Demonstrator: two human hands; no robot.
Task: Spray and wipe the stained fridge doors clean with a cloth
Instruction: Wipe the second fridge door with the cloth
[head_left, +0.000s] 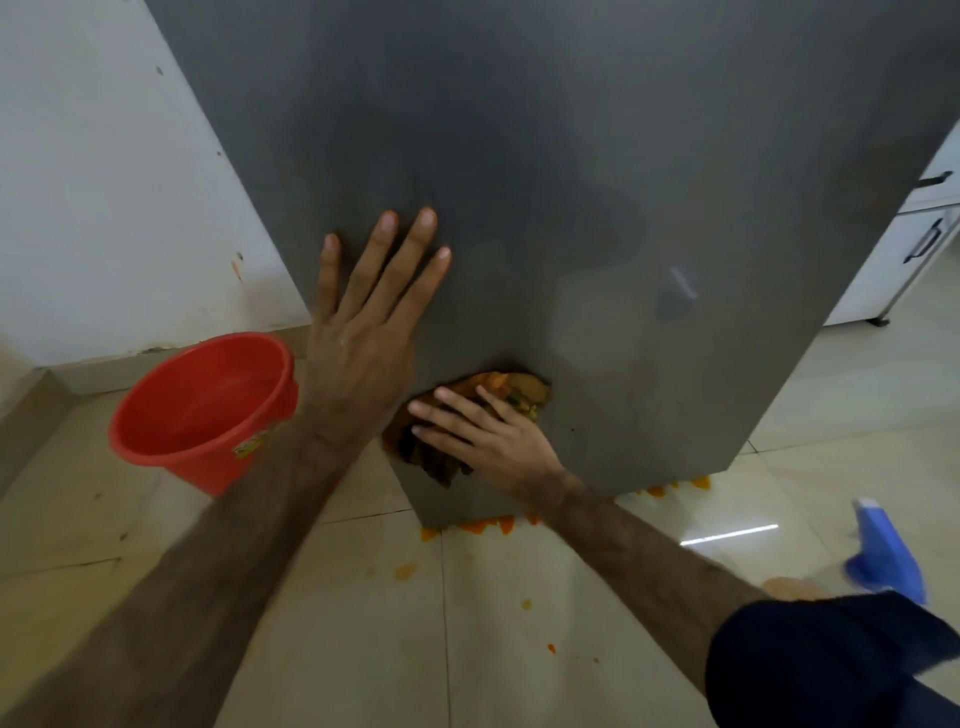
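Head view, looking down the front of a grey fridge door (545, 182).

Left hand (363, 322): flat against the door near its left edge, about halfway down the visible panel. Grip spread, all fingers straight and splayed, palm on the metal. Holds nothing.

Right hand (488, 436): lower, close to the bottom left corner of the door. Grip pressed flat on a cloth (511, 392), fingers straight and lying together over it, pointing up and to the left. The cloth is bunched between palm and door; it shows orange and brown-yellow soiling, and parts of it stick out above the fingertips and below the hand. Dark sleeve (831, 665) on the right arm, pushed up past the forearm; left forearm bare.

Door surface: dull, with faint smears; pale reflection patch toward the right side.

Floor (467, 623): beige tiles. Orange splatter (488, 525) runs along the foot of the fridge, with scattered smaller orange spots further out on the tiles.

Red plastic bucket (208, 410): stands on the floor to the left of the fridge, just beside the left forearm, near the white wall (104, 182). Small label on its side, unreadable.

Blue spray bottle (888, 556): at lower right on the floor, blurred, well apart from both hands.

White cabinet (914, 249) with dark handles, far right behind the fridge.
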